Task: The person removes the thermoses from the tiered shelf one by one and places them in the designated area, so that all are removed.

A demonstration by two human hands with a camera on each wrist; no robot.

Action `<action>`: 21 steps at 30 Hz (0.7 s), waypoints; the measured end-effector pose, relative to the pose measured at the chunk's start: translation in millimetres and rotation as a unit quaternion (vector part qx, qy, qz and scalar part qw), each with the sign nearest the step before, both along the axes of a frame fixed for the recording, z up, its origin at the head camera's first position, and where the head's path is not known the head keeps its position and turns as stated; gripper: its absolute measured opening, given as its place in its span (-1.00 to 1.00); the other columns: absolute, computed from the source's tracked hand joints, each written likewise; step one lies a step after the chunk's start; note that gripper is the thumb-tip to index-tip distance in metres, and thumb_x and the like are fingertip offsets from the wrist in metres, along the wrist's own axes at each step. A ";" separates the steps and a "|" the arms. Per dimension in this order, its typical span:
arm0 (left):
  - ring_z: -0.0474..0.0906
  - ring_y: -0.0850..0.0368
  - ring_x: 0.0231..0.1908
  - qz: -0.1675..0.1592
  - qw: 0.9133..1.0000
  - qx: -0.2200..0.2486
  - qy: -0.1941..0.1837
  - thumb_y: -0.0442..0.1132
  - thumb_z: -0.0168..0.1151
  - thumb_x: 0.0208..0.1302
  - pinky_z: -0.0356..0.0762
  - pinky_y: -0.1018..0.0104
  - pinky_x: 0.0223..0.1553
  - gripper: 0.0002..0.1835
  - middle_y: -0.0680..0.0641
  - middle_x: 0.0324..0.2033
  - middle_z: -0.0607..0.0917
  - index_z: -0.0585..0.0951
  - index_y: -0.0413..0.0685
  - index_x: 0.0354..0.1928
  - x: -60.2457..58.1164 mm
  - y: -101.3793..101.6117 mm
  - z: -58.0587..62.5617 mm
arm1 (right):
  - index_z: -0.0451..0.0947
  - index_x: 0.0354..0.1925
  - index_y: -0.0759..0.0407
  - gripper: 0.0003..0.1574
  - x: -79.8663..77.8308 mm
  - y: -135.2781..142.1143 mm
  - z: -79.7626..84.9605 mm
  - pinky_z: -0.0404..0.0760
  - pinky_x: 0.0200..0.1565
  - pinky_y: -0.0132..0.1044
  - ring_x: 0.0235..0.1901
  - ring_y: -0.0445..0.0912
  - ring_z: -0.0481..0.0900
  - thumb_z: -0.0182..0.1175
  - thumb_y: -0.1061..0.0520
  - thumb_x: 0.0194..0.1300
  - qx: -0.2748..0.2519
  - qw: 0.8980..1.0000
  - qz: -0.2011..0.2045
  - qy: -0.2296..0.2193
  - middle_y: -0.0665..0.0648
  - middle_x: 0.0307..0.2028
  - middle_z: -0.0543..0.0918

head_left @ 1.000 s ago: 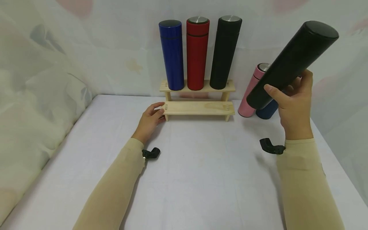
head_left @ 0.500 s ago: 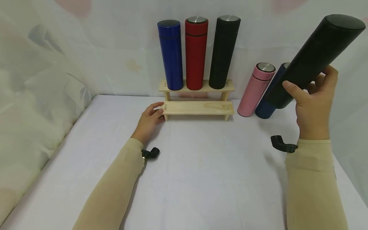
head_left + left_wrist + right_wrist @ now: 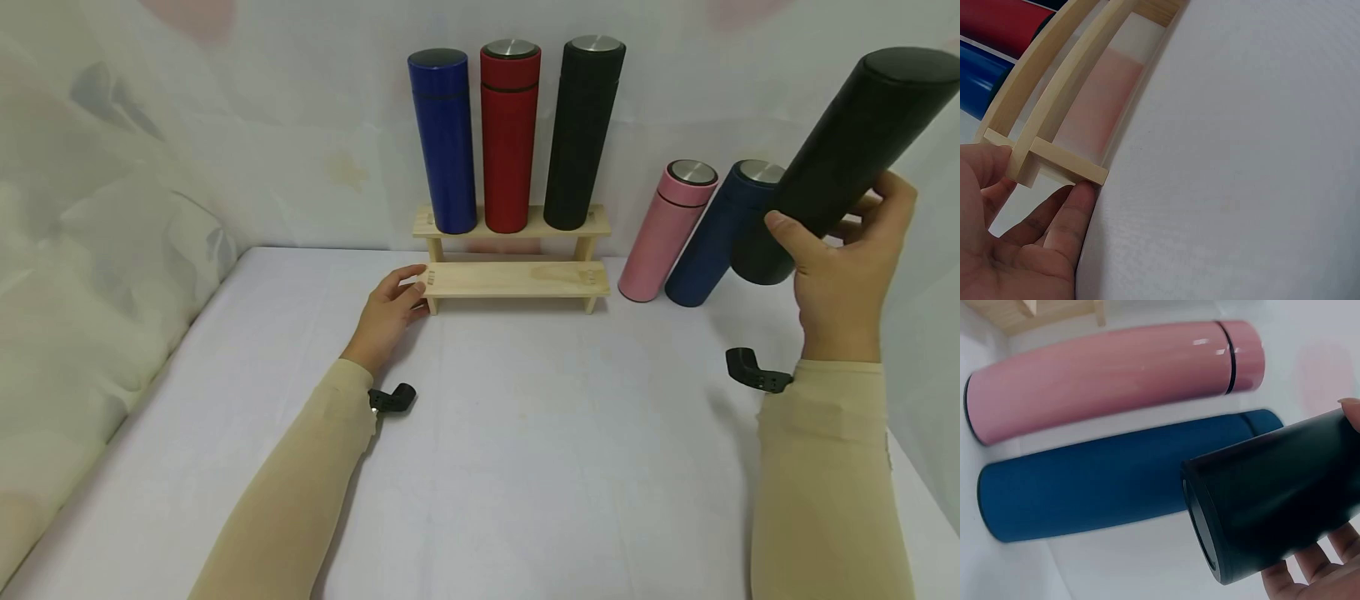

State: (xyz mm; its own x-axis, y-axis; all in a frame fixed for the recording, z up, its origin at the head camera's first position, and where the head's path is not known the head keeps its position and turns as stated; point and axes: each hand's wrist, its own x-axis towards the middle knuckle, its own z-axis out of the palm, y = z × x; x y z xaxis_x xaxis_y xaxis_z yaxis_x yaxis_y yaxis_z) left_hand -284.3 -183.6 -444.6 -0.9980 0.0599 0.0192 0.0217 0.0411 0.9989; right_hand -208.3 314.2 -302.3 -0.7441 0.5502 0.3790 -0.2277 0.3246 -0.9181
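My right hand (image 3: 851, 267) grips a black thermos bottle (image 3: 855, 150) in the air at the right, tilted with its top leaning right. In the right wrist view one end of this black bottle overlaps a navy blue thermos (image 3: 1085, 481); thumb and fingers lie on opposite sides of it. My left hand (image 3: 386, 317) holds the left end of a two-step wooden stand (image 3: 517, 281). In the left wrist view the thumb is at the shelf's end and a fingertip (image 3: 1083, 195) touches the foot of the side piece.
On the upper step stand a blue thermos (image 3: 444, 150), a red thermos (image 3: 510, 150) and another black thermos (image 3: 583, 142). Right of the stand, a pink thermos (image 3: 663, 237) stands beside the navy one on the white-covered table (image 3: 525, 450). A cloth backdrop (image 3: 300, 125) rises behind.
My right hand has carried the black thermos to the right, away from the pink one, so the navy thermos shows more fully. My left hand has stayed at the stand.
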 end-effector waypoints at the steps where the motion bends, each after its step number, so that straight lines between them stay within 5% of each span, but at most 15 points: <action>1: 0.57 -0.16 0.30 0.000 1.000 -0.002 -0.001 -0.17 0.18 0.72 0.60 0.06 0.33 -0.52 -0.29 0.39 0.52 0.49 -0.02 0.56 0.1 -0.1 0.3 | 0.34 0.53 -0.26 -0.03 0.2 1.0 -0.4 0.50 0.11 -0.34 0.17 -0.16 0.42 0.54 0.25 0.34 0.011 1.000 -0.008 -0.009 -0.03 0.29 0.46; 13: 0.56 -0.17 0.33 -0.002 1.000 0.000 -0.005 -0.16 0.17 0.73 0.59 0.07 0.34 -0.51 -0.30 0.40 0.50 0.48 -0.01 0.57 -0.4 -0.5 1.0 | 0.32 0.53 -0.33 -0.06 0.1 19.0 -11.3 0.45 0.06 -0.40 0.16 -0.20 0.37 0.47 0.26 0.40 -0.010 0.999 -0.032 -0.037 -0.08 0.28 0.41; 21: 0.56 -0.17 0.32 0.001 1.000 -0.004 -0.007 -0.16 0.16 0.73 0.60 0.09 0.32 -0.52 -0.30 0.40 0.50 0.48 0.00 0.57 -0.6 -1.1 0.4 | 0.38 0.47 -0.32 -0.03 -11.5 34.3 -32.5 0.48 0.05 -0.41 0.15 -0.17 0.42 0.54 0.31 0.31 -0.108 0.994 -0.016 -0.026 -0.05 0.26 0.41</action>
